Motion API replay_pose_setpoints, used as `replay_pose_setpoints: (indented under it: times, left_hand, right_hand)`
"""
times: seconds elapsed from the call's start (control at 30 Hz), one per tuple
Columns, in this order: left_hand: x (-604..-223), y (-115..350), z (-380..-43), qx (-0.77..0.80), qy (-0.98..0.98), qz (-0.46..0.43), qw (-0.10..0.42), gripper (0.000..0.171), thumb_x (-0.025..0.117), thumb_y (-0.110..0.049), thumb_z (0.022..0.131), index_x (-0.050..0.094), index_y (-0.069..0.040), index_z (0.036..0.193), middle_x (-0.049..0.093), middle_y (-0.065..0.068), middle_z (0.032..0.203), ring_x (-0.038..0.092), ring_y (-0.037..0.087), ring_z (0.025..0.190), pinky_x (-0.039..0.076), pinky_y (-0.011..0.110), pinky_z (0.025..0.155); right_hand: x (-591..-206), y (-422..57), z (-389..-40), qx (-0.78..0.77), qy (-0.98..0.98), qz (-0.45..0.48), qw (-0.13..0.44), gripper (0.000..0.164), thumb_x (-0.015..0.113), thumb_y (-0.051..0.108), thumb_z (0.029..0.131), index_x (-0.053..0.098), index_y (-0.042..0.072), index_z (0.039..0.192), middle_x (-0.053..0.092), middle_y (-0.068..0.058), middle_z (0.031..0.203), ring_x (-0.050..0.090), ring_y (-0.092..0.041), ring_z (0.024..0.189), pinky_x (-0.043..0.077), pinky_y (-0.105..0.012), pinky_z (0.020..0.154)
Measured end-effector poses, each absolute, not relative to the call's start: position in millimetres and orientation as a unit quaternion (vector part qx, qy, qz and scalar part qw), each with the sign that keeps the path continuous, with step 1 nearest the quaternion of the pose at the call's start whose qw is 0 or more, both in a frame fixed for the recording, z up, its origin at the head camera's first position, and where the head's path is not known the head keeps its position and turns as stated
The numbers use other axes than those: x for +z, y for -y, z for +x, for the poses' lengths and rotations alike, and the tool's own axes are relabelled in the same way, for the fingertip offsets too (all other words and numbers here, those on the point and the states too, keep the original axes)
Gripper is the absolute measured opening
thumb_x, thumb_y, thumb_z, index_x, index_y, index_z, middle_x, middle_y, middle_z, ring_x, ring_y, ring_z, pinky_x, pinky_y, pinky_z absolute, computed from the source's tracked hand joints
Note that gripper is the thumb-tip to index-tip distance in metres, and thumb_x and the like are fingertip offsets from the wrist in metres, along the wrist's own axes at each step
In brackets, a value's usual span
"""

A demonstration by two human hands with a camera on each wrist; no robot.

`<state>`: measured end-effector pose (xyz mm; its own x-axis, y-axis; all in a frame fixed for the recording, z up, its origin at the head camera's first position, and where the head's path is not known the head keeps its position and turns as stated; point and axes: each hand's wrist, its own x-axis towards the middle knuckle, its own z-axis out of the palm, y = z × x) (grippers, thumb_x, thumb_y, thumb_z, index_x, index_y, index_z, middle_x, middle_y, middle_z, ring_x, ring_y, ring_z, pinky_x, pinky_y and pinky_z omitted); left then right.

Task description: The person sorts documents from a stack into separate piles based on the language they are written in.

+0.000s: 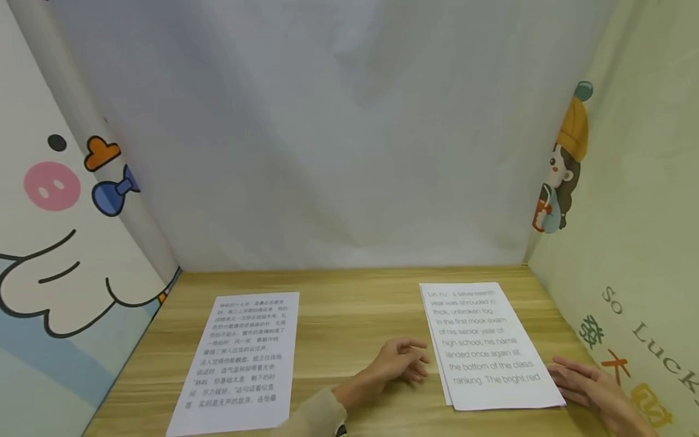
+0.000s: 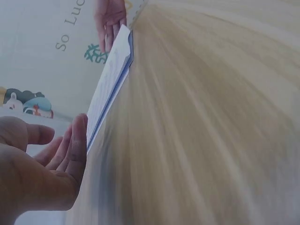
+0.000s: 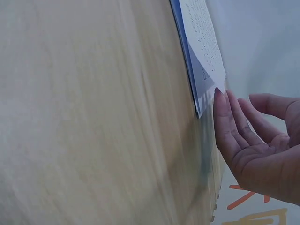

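Note:
A small stack of white sheets point(image 1: 486, 349), printed with large English text on top, lies on the right part of the table. Just off its left edge is my left hand point(image 1: 397, 361), fingers loosely bent and holding nothing. At the lower right corner, my right hand point(image 1: 587, 388) touches the top sheet with its fingertips. The right wrist view shows that corner of the paper point(image 3: 213, 77) lifted a little against the fingertips, with the thumb apart. In the left wrist view the stack's edges point(image 2: 108, 89) are slightly fanned beyond the left fingers.
Another printed sheet point(image 1: 235, 364), with Chinese text, lies flat at the left of the wood-grain table point(image 1: 349, 321). A plain pale wall point(image 1: 338, 133) stands behind. Cartoon-printed panels flank both sides, the right panel point(image 1: 644, 243) close to my right hand.

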<state>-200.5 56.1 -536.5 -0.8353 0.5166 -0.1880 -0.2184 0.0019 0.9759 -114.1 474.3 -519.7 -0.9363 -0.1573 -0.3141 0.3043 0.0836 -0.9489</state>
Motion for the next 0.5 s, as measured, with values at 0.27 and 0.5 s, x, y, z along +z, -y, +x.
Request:
replay_pose_setpoints:
  times: [0.27, 0.5]
  left_hand:
    - [-529, -9, -215, 0.686, -0.671, 0.136, 0.247, 0.038, 0.059, -0.014, 0.103, 0.059, 0.003, 0.136, 0.074, 0.013, 0.113, 0.073, 0.012, 0.084, 0.063, 0.027, 0.075]
    - [-522, 38, -228, 0.681, -0.689, 0.149, 0.2, 0.046, 0.055, -0.013, 0.104, 0.048, 0.007, 0.145, 0.067, 0.029, 0.126, 0.076, 0.025, 0.095, 0.063, 0.026, 0.073]
  right_hand:
    - [-514, -477, -114, -0.703, -0.685, -0.009, 0.189, 0.045, 0.037, 0.01, 0.111, 0.067, 0.043, 0.112, 0.074, 0.02, 0.113, 0.071, 0.0, 0.105, 0.059, -0.021, 0.09]
    - [-501, -476, -121, -0.685, -0.706, 0.015, 0.182, 0.039, 0.04, 0.015, 0.111, 0.068, 0.042, 0.109, 0.074, 0.021, 0.111, 0.071, 0.002, 0.102, 0.06, -0.022, 0.088]
